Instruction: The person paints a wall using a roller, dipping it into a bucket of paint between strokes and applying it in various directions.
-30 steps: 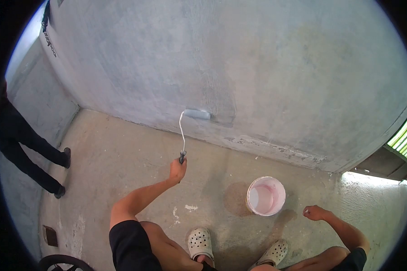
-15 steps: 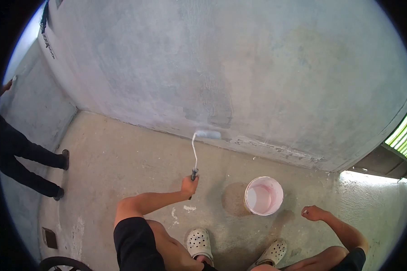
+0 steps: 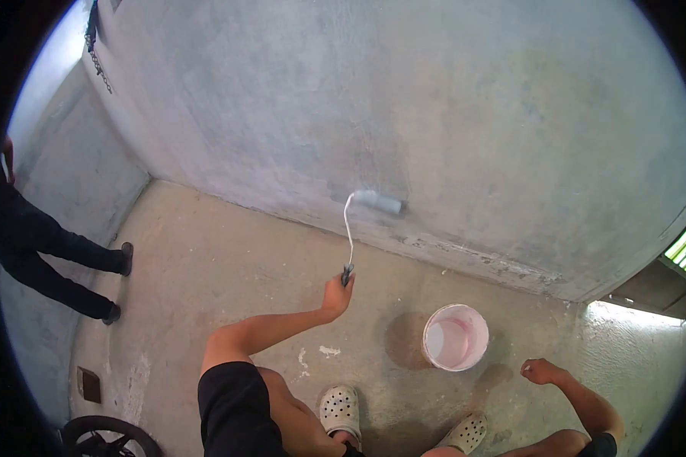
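Note:
My left hand (image 3: 338, 295) is wrapped round the dark handle of a paint roller (image 3: 379, 201). The roller's pale sleeve lies against the lower part of the grey wall (image 3: 465, 137), just above the floor line, and its white wire frame bends down to my fist. My right hand (image 3: 541, 371) is held closed over the floor, right of a bucket (image 3: 476, 344). A tiny whitish spot shows at its fingers, too small to name. Whitish-pink liquid sits inside the bucket, which stands upright between my two hands.
My feet, in pale perforated clogs (image 3: 340, 411), are on the concrete floor (image 3: 229, 251). Another person in dark trousers (image 3: 61, 244) stands at the left wall. A black wheel (image 3: 110, 438) is at the lower left, and a chain (image 3: 99, 72) hangs at the upper left.
My left hand has pushed the roller a little up the wall, from close to the floor line. The whole view has shifted slightly, and my right hand stays closed beside the bucket.

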Available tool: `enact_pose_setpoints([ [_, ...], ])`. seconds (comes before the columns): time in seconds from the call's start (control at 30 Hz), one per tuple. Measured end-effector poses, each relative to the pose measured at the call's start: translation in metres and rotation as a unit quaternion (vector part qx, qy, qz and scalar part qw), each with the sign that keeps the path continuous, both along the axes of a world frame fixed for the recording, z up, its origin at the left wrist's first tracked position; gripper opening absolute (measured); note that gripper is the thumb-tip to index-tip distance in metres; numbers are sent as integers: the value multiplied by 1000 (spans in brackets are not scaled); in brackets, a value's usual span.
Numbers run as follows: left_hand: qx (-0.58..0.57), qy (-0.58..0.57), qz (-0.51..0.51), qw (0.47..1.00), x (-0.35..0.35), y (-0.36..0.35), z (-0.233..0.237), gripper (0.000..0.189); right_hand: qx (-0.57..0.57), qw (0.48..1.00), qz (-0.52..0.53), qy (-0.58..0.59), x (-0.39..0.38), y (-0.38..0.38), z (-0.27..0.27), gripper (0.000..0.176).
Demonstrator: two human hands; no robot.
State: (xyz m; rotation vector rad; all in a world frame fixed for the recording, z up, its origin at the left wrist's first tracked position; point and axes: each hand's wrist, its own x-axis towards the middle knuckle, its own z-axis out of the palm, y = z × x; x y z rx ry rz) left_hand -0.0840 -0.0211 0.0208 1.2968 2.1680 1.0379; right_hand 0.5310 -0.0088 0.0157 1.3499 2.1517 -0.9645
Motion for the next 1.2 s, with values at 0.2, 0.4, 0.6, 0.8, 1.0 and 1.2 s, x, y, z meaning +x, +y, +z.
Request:
enact_pose_setpoints([
  [0.2, 72, -44, 8, 996, 14, 31, 22, 39, 9, 1000, 5, 3, -16, 9, 10, 33],
  [0.4, -64, -28, -1, 998, -2, -5, -47, 43, -4, 999, -32, 0, -26, 4, 22, 32],
  [0.6, -151, -38, -16, 988, -3, -15, -46, 46, 2, 1000, 0, -21, -6, -1, 8, 32],
  [0.8, -76, -74, 12, 994, 14, -10, -30, 44, -2, 1000, -17, -9, -6, 0, 8, 32],
  [1.0, -2, -21, 10, 1000, 13, 1, 7, 42, 9, 1000, -6, -3, -7, 3, 7, 32],
  [1.2, -44, -35, -25, 998, 37, -32, -22, 44, 20, 1000, -16, -8, -13, 0, 15, 31],
])
